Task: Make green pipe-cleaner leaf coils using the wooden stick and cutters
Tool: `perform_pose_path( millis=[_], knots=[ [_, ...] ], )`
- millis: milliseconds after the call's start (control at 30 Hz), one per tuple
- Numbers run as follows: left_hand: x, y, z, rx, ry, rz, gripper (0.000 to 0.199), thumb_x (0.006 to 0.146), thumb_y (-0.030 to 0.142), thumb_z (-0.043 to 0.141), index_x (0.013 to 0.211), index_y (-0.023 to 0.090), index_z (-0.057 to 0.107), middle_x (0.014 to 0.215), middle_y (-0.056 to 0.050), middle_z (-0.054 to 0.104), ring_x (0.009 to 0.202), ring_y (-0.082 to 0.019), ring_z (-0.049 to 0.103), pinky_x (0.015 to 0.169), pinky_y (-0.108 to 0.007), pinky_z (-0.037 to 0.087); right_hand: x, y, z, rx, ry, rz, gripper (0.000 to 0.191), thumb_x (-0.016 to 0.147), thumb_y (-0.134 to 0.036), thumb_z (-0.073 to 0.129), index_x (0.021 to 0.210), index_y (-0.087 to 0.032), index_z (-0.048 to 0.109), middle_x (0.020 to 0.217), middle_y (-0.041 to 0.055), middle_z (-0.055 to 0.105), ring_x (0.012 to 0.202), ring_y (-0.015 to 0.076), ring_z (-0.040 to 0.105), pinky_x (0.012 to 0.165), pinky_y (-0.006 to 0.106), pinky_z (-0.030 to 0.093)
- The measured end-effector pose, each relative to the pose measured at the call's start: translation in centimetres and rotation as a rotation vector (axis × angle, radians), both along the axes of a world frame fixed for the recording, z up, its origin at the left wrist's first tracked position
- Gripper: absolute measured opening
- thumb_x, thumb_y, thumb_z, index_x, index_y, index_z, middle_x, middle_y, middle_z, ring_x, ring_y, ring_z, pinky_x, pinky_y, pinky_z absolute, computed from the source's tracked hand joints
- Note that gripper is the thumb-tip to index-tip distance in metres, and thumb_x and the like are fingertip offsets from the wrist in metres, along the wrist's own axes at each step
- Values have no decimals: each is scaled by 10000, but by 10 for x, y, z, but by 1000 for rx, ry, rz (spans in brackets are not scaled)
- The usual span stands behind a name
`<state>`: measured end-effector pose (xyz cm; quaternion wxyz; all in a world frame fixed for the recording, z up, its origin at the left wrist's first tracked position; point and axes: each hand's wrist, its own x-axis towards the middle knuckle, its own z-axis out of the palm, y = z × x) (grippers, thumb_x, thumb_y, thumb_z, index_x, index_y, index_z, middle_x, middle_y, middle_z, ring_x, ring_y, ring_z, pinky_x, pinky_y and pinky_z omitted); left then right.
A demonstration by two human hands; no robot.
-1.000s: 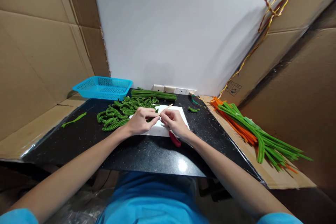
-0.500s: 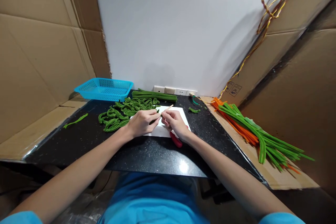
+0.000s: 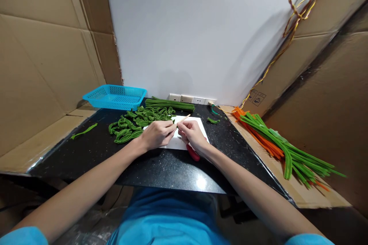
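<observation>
Over a white sheet, my left hand and my right hand meet fingertip to fingertip. A thin pale wooden stick slants up and right from the pinched fingers of the right hand. Between the left thumb and forefinger a small bit of green pipe cleaner shows; most of it is hidden. Beneath the right wrist lies a tool with a red handle, its other end covered by the hand. Left of the sheet spreads a heap of looped green pipe cleaners.
Straight green pipe cleaners lie bundled by the wall, beside a power strip. A blue basket stands back left. Orange stems and green stems lie on cardboard at right. Single green pieces rest on the black table.
Both hands keep their pinch at nearly the same spot, with only slight finger movement. The whole view has shifted a little.
</observation>
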<state>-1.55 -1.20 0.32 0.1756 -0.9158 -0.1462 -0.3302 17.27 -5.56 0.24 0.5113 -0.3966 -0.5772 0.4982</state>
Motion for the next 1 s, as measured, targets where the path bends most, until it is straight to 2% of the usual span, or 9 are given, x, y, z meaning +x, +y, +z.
perform_pose_path(
  millis=[100,300,433,533,600,733,867,933,1000],
  knots=[
    [0,-1,0,-6,-1,-2,241,1009,139,471,855,144,656,743,-34,607,630,-162,584,584,-263,460,1,1,0,9,4,5,520,828,-578,742,613,-215,438,521,-77,403,399,52,257,375,214,174],
    [3,-2,-1,-213,-163,-28,255,1026,163,497,845,151,676,723,-14,572,614,-139,537,593,-251,424,6,3,4,22,-33,50,453,888,-575,666,675,-211,500,509,-81,410,401,70,275,385,210,192],
    [5,-6,1,-328,-235,-57,303,1022,182,515,757,160,659,669,4,519,578,-127,478,571,-257,378,10,4,8,133,-145,38,460,944,-561,595,660,-216,487,530,-68,421,446,92,316,449,239,263],
    [7,-7,1,-427,-300,-78,291,1017,191,544,761,158,679,668,2,548,592,-129,502,581,-259,378,23,6,15,327,-443,-48,434,1009,-495,518,687,-204,528,595,-35,485,552,126,417,566,264,318],
    [8,-5,0,-467,-310,-65,279,1010,196,560,773,155,700,675,-4,574,610,-137,527,594,-264,387,36,5,22,435,-798,-113,373,1013,-475,531,779,-194,601,707,3,596,643,152,499,621,277,319],
    [9,-1,-2,-497,-314,-1,251,998,189,576,810,144,736,699,-13,600,631,-145,555,615,-271,403,59,-4,37,328,-1281,-33,492,928,-684,601,904,-193,620,940,75,695,769,216,599,626,289,310],
    [9,3,-3,-507,-396,76,205,987,184,606,855,138,756,716,-6,586,634,-143,556,619,-271,411,62,-18,44,149,-1450,159,658,776,-804,685,1050,-214,582,1078,91,671,762,237,617,590,294,316],
    [9,4,-2,-506,-405,84,191,989,180,606,889,137,763,747,-13,601,659,-149,573,638,-273,432,59,-23,45,143,-1453,201,544,816,-692,714,1039,-217,568,1074,82,653,765,225,613,601,300,340],
    [8,4,-2,-487,-404,79,195,995,184,597,913,138,768,762,-17,604,677,-153,583,652,-275,450,57,-23,44,179,-1427,235,355,832,-472,745,991,-214,559,1030,66,637,778,208,603,628,299,370]
  ],
)
